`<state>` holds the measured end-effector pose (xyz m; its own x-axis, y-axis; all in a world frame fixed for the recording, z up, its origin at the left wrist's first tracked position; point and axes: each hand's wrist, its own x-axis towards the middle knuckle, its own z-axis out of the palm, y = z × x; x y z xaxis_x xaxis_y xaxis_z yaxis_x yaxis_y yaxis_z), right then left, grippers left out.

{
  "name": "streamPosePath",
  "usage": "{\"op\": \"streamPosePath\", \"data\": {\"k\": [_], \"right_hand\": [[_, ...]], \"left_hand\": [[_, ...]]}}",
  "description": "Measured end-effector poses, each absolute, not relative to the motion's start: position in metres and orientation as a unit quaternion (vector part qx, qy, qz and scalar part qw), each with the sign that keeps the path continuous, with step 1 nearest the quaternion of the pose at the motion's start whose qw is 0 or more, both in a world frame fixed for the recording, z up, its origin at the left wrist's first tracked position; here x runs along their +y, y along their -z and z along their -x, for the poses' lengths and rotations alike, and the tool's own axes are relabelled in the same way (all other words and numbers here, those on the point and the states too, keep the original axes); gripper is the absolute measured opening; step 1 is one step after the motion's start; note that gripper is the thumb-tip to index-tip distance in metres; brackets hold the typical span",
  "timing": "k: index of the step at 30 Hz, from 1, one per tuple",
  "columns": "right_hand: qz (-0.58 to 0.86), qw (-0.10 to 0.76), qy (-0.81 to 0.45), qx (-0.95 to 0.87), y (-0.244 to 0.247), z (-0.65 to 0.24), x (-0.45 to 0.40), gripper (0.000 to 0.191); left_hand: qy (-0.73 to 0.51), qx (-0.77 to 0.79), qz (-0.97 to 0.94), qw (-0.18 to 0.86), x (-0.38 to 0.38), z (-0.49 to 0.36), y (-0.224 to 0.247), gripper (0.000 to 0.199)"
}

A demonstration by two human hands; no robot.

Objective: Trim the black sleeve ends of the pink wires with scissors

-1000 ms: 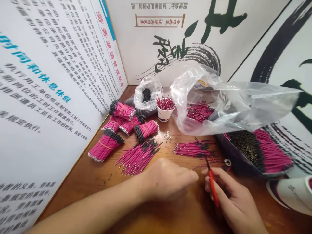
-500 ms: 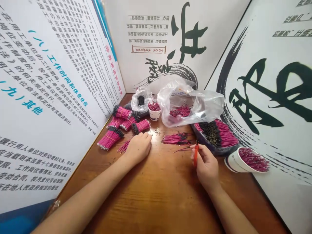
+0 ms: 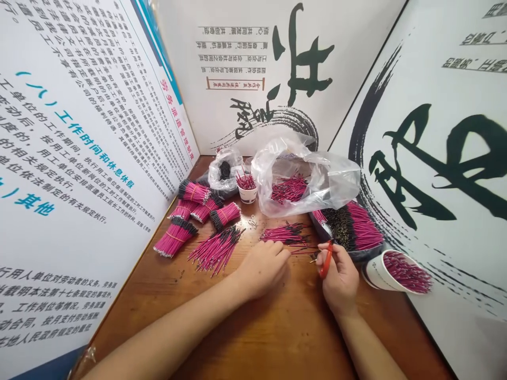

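A loose row of pink wires lies on the worktop, just ahead of the gap between the left hand and the right hand. Its long axis runs sideways across the person, with the black ends toward the right. The right hand is nearer and grips an orange-handled tool between thumb and fingers, its tip hidden. A few stray thin wires reach toward that hand; whether it holds any is hard to make out. The left hand rests loosely curled, with nothing visible in it, beside a heap of wires. Farther ahead lie banded bundles, a clear plastic bag and a tray of wires.
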<state>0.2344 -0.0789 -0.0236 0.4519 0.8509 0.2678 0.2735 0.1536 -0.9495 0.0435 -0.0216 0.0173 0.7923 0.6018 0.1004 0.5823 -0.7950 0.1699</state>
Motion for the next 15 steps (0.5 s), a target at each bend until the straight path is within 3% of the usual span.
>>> {"op": "streamPosePath", "data": {"k": [6,15], "right_hand": [[0.622,0.597,-0.219,-0.457,0.027,-0.235,-0.073,0.031],[0.642,0.571,-0.207,-0.468,0.023,-0.232,-0.07,0.023]], "left_hand": [[-0.076,0.38,-0.92,0.057,-0.015,-0.065,-0.002,0.014],[-0.08,0.392,-0.913,0.081,-0.017,-0.044,-0.006,0.012]]}}
